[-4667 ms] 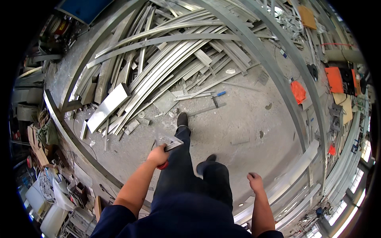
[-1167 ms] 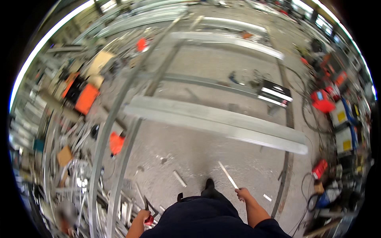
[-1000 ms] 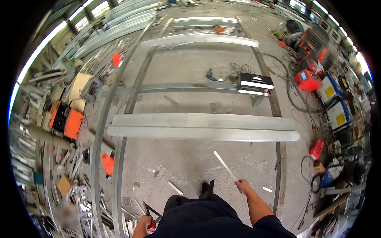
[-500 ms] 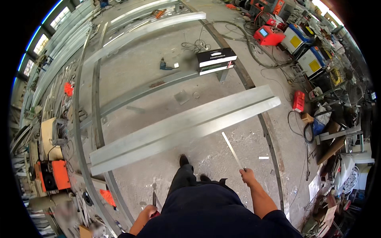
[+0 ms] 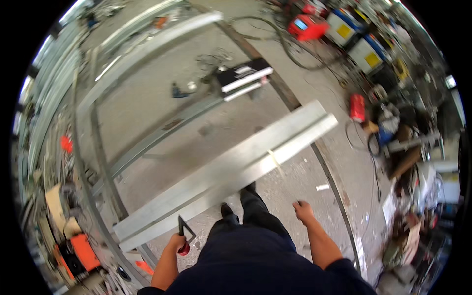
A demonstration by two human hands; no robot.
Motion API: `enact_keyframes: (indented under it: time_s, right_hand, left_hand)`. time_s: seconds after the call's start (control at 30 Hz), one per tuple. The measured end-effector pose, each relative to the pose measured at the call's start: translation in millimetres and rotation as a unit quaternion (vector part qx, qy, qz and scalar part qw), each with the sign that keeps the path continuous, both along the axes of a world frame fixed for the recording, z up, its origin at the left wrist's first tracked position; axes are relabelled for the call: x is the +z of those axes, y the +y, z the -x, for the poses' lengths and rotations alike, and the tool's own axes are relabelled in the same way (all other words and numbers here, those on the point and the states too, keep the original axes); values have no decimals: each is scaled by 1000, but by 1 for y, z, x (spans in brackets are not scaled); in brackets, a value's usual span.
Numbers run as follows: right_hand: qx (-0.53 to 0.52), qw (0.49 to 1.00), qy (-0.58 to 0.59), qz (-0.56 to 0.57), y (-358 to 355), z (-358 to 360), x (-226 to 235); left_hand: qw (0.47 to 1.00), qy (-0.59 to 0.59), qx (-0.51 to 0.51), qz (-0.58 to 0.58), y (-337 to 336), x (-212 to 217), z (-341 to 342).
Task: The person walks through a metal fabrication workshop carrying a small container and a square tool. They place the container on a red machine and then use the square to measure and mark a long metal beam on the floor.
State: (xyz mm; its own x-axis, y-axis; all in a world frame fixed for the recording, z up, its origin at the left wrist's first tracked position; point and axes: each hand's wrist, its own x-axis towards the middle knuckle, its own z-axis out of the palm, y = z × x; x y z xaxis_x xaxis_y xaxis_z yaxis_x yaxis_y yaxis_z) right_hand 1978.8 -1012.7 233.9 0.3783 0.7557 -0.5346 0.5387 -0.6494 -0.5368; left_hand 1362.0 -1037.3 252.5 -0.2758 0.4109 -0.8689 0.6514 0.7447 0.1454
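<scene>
My left hand (image 5: 177,241) is closed around a dark angled tool (image 5: 184,228), shaped like a small square. A red rounded thing (image 5: 184,250) shows at the same hand, its kind unclear. My right hand (image 5: 304,212) is closed on a narrow pale strip (image 5: 276,163). The strip's far end overlaps the near edge of a long grey metal beam (image 5: 231,177); its middle is smeared by motion. A short dark end sticks out at my fingers. Stepped along its length, the beam lies slantwise across two floor rails in front of me. Whether the strip touches the beam I cannot tell.
Beyond the beam, a black-and-white box (image 5: 244,76) sits on a crossbar beside a blue drill (image 5: 179,91). Red (image 5: 308,27) and orange (image 5: 84,251) machines flank the frame. Cables (image 5: 295,54) trail on the right floor. One dark rail (image 5: 330,184) runs past my right hand.
My left hand has risen forward, bringing the angled tool up near the beam. The right hand's strip now reaches over the beam's edge. The view has turned, and my legs have shifted.
</scene>
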Motion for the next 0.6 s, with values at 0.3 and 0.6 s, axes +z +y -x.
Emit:
enact_keyframes:
  time_s: [0.3,0.6]
  right_hand:
    - [-38,992,90,77,134,-35,2]
    - [-20,990,107,86,170,-35,-27]
  left_hand:
    - [968,57,-236,66,0,8,34]
    - [970,123,-195,80,154,102,-64]
